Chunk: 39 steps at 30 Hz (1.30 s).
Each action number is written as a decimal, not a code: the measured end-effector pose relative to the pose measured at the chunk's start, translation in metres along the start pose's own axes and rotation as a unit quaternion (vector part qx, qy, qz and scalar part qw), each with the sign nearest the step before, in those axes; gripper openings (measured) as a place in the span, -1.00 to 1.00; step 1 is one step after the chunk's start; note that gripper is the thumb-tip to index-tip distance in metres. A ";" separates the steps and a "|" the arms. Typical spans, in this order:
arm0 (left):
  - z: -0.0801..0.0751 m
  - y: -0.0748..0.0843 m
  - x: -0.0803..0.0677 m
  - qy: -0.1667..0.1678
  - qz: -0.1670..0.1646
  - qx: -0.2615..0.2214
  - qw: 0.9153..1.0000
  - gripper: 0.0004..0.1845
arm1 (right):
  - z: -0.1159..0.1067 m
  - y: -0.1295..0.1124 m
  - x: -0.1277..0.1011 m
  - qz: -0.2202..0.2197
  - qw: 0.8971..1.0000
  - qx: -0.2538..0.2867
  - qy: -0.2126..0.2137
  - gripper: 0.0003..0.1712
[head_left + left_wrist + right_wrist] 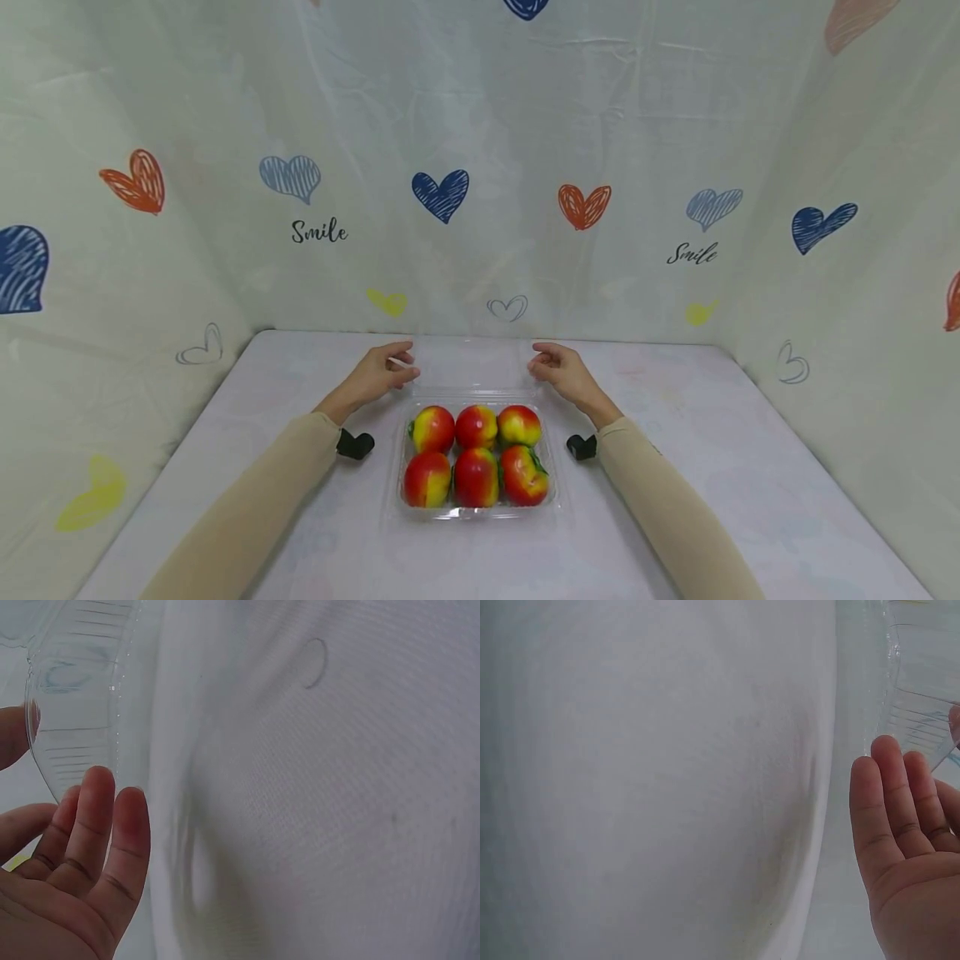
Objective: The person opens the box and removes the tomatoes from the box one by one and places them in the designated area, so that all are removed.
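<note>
In the left wrist view, we see the left hand (79, 874) cut off lower left, the clear lid (79, 709) upper left.

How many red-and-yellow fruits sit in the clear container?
6, in two rows of three. Far row: left fruit, middle fruit, right fruit. Near row: left one, middle one, right one. None seems hidden.

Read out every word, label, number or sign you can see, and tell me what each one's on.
"Smile": black script on the left part of the backdrop, below a light-blue heart.
"Smile": same script, right part, below another light-blue heart.
I can't read any other text; no label can be made out on the clear container or fruit.
</note>
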<state>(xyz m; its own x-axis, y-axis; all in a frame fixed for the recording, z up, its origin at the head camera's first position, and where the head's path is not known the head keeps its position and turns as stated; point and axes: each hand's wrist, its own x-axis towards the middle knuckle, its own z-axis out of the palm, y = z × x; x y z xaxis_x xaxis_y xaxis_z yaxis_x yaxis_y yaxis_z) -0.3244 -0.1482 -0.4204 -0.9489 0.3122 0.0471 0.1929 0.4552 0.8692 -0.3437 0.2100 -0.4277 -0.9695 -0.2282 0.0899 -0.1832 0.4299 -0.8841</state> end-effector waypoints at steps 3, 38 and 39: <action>0.001 -0.002 0.000 -0.004 0.000 0.001 1.000 -0.31 | 0.001 0.000 -0.001 0.009 1.000 -0.001 0.000 -0.42; 0.004 -0.002 -0.001 -0.016 -0.012 0.021 1.000 -0.35 | -0.006 -0.002 0.001 0.050 0.997 -0.043 -0.030 -0.40; 0.004 -0.003 -0.002 -0.016 -0.014 0.023 1.000 -0.35 | -0.007 -0.002 0.000 0.053 0.997 -0.041 -0.030 -0.40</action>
<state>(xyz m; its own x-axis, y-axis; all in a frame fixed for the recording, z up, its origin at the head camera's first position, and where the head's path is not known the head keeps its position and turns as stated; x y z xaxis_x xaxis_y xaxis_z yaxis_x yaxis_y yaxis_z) -0.3222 -0.1470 -0.4245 -0.9453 0.3260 0.0067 0.1789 0.5012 0.8467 -0.3446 0.2153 -0.4229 -0.9731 -0.2283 -0.0326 -0.0944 0.5235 -0.8468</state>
